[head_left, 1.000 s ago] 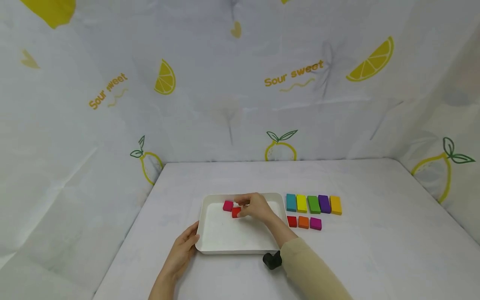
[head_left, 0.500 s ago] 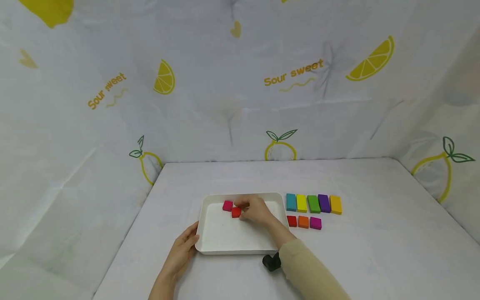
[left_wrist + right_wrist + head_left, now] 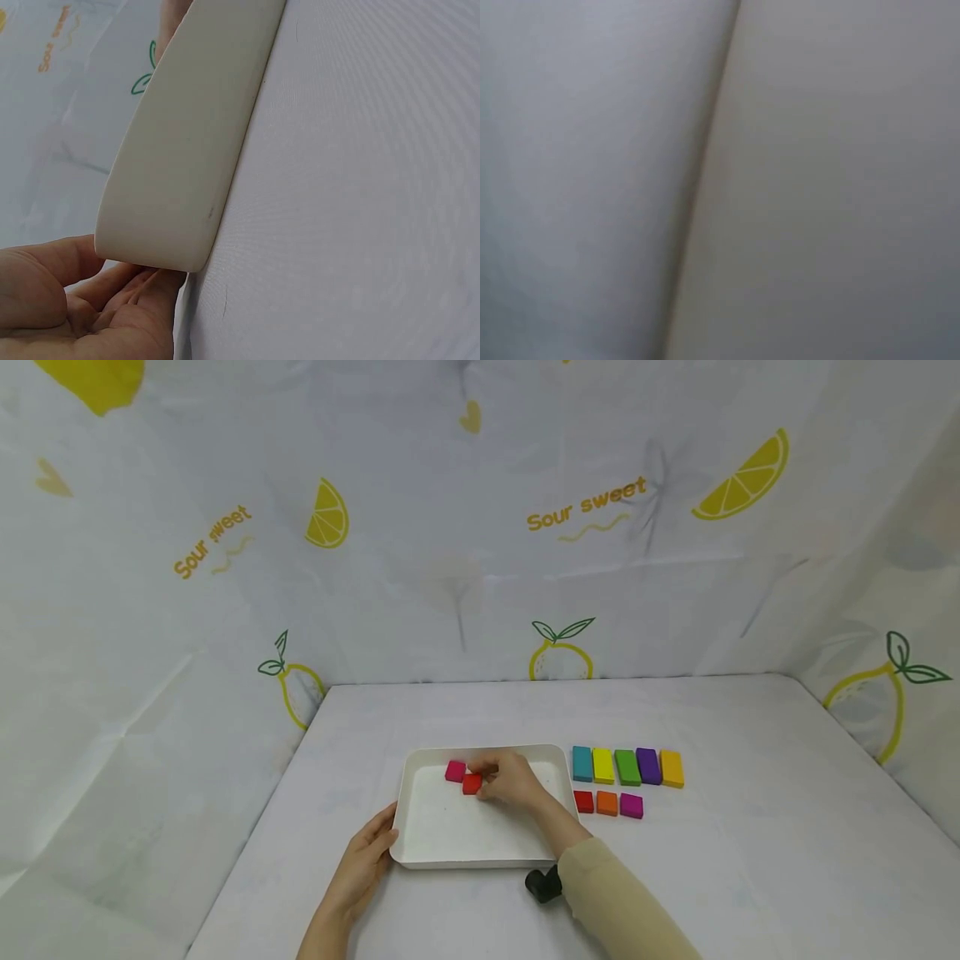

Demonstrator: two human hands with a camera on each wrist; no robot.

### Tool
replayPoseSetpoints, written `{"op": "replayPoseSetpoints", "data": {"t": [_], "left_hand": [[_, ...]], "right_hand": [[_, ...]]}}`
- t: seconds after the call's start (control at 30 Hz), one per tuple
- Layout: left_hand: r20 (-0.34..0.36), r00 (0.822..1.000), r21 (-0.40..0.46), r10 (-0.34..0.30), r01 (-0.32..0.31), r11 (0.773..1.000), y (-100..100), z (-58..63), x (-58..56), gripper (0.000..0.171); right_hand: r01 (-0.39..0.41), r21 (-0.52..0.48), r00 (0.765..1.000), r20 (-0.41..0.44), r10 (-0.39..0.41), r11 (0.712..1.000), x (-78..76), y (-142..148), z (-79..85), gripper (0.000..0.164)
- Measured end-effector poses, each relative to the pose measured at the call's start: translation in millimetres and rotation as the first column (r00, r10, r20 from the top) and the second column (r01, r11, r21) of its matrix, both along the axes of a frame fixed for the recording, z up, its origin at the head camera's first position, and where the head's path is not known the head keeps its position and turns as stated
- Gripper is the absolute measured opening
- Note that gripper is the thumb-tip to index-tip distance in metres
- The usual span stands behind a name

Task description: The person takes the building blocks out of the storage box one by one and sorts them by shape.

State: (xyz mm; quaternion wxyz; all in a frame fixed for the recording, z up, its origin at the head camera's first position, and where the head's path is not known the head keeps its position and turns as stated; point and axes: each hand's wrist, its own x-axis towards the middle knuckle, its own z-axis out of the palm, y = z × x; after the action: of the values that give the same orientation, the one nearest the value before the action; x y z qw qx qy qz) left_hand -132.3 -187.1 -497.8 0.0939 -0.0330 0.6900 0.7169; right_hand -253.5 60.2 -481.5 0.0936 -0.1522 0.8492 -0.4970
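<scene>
In the head view a white tray lies on the table. My left hand grips its left side, thumb at the rim and fingers against the outer wall; the left wrist view shows this hand at the corner of the tray. Inside the tray, my right hand pinches a small red block between thumb and fingers, partly covering it. A pink block sits just behind and left of the red one. The right wrist view holds only blurred pale surfaces, without the hand.
Right of the tray stands a row of teal, yellow, green, purple and amber blocks. Smaller red, orange and magenta blocks lie in front. Lemon-printed cloth hangs behind.
The right thumb and fingers have shifted very slightly at the red block, which stays in nearly the same place. The left hand and the tray have not moved.
</scene>
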Motion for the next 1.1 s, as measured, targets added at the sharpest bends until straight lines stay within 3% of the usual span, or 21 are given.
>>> {"op": "replayPoseSetpoints", "data": {"t": [0.5, 0.7, 1.1], "left_hand": [[-0.004, 1.000, 0.004, -0.006, 0.006, 1.000, -1, -0.7, 0.1, 0.059], [-0.006, 1.000, 0.003, 0.001, -0.001, 1.000, 0, -1.1, 0.2, 0.059], [-0.015, 1.000, -0.003, -0.009, 0.009, 1.000, -1, -0.4, -0.9, 0.058]], "right_hand": [[-0.026, 0.021, 0.999, -0.023, 0.026, 0.999, 1.3, 0, 1.0, 0.035], [-0.002, 0.049, 1.000, -0.018, 0.002, 0.999, 0.7, 6, 5.5, 0.035], [0.027, -0.017, 0.998, -0.056, -0.028, 0.999, 4.4, 45, 49.8, 0.037]]}}
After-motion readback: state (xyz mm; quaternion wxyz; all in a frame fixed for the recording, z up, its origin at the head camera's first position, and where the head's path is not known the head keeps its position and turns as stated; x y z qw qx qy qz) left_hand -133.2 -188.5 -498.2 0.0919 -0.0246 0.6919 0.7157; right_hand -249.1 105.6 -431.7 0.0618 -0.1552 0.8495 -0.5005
